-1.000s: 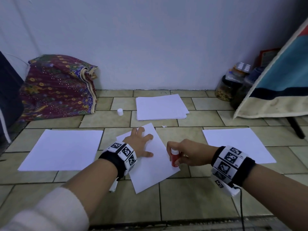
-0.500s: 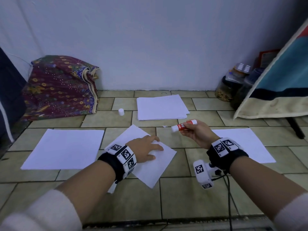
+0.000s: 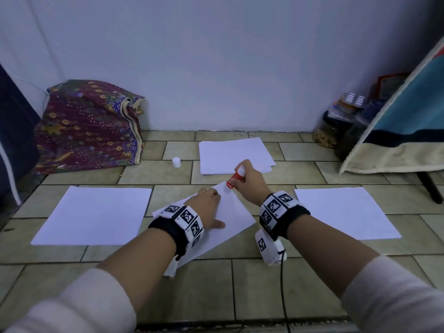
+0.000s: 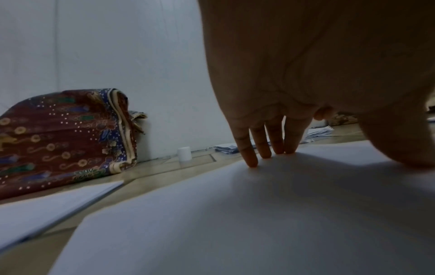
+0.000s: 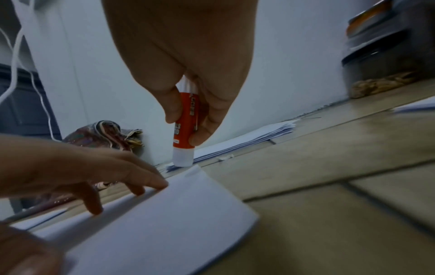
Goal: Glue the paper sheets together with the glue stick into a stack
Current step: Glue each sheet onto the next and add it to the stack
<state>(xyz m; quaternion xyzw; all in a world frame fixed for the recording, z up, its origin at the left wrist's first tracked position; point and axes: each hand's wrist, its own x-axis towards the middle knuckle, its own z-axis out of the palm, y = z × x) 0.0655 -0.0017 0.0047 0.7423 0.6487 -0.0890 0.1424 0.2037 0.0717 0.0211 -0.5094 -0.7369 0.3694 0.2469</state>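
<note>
On a tiled floor (image 3: 264, 284), a left hand (image 3: 206, 207) presses flat, fingers straight, on the centre sheet (image 3: 235, 212) as the right hand (image 3: 249, 183) pinches a red glue stick (image 3: 236, 177) at its far corner. Two more sheets flank it; a paper pile (image 3: 235, 155), white cap (image 3: 176, 162) and patterned cloth (image 3: 89, 126) lie beyond.

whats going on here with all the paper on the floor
A person is gluing paper sheets on a tiled floor. The left hand presses flat on the middle sheet to hold it down. The right hand grips a red glue stick, tip down at the sheet's far corner. The cap stands off to the side. More sheets lie left and right, with a stack near the wall.
</note>
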